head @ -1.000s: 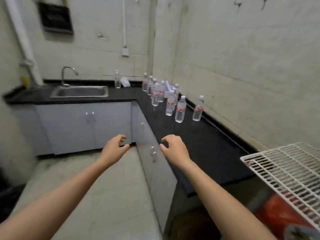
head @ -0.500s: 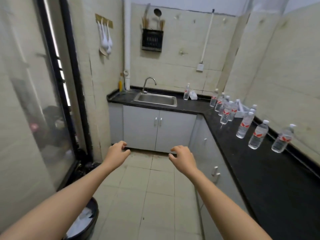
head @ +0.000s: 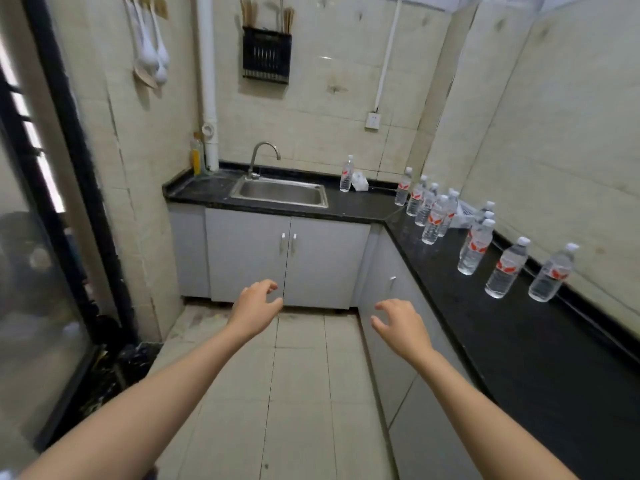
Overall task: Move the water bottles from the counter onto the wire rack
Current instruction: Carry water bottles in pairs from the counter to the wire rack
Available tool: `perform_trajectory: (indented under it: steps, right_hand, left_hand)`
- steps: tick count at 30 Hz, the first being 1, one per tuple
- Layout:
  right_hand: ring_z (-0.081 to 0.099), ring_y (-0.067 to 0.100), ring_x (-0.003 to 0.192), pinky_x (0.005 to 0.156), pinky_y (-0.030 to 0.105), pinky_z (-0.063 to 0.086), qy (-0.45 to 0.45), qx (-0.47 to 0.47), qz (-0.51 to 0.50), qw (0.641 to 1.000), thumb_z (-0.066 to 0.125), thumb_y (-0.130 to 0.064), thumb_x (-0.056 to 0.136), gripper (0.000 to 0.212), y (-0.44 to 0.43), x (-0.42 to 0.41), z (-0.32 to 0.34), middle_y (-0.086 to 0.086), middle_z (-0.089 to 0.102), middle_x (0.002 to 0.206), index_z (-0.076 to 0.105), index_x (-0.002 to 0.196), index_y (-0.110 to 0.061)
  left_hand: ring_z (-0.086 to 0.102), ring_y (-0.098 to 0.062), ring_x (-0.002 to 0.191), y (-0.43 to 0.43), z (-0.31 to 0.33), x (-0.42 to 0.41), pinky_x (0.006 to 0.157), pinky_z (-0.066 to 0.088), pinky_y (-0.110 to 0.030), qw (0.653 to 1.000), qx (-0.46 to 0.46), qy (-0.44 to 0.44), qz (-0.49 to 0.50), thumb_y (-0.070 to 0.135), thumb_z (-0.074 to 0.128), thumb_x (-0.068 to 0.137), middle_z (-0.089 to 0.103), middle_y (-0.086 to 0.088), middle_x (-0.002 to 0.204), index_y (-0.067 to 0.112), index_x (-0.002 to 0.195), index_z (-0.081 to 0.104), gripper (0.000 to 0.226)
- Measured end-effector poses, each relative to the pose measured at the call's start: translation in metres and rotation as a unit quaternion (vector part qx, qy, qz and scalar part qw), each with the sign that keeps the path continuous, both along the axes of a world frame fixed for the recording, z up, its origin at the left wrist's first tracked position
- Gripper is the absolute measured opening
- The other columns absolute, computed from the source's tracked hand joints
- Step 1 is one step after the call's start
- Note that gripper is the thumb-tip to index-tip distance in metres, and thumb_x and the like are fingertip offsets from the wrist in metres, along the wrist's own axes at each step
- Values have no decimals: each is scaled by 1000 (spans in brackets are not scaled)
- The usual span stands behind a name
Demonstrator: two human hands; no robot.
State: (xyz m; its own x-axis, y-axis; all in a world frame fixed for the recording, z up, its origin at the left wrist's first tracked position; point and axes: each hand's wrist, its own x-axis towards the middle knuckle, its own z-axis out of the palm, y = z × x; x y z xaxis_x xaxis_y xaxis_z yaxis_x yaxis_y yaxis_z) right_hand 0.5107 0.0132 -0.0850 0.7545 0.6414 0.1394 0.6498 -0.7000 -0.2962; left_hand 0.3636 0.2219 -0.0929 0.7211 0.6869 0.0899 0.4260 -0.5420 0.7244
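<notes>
In the head view, both bare arms are stretched forward over the tiled floor (head: 298, 393). The left hand (head: 254, 308) is held with its fingers loosely curled and spread, nothing gripped in it. The right hand (head: 401, 327) is likewise empty, its fingers apart and bent slightly downward, and it is seen in front of the grey cabinet (head: 384, 327) under the right arm of the counter.

A black L-shaped counter (head: 519, 341) is seen running along the far wall and down the right wall. The water bottles are all standing upright on it, none touched by either hand. One lone bottle (head: 346, 173) is placed beside the sink (head: 280, 192), just next to a small white packet (head: 360, 181). A tight cluster of bottles (head: 429, 211) is gathered at the corner of the counter. Further along the right arm, more bottles (head: 475, 245) are lined up, followed by two set apart from each other: one bottle (head: 506, 268) and, nearest the right wall, another bottle (head: 552, 273). All carry red-and-white labels and white caps.

A tap (head: 263, 157) is mounted behind the sink, a yellow bottle (head: 196, 157) is stood at the counter's left end, and a black utensil holder (head: 266, 53) is hung on the wall above. White spoons (head: 152, 57) are hung on the left wall.
</notes>
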Motion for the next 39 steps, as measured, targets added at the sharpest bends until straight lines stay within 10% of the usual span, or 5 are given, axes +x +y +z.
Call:
perform_trajectory:
  steps: [17, 39]
  right_hand:
    - [41, 20, 126, 102, 33, 36, 34, 37, 50, 997, 51, -30, 90, 37, 214, 257, -11, 4, 55, 129, 54, 123, -12]
    - [49, 20, 117, 96, 26, 36, 20, 89, -241, 966, 55, -20, 89, 31, 385, 491, -8, 5, 61, 121, 58, 118, -10]
  left_hand:
    - [48, -24, 118, 204, 2, 226, 97, 38, -33, 999, -29, -10, 43, 17, 51, 89, 54, -12, 127, 6, 122, 51, 35]
    - [57, -29, 105, 443, -22, 594, 92, 41, -31, 978, -131, -64, -147, 9, 57, 84, 63, -18, 115, 2, 114, 58, 31]
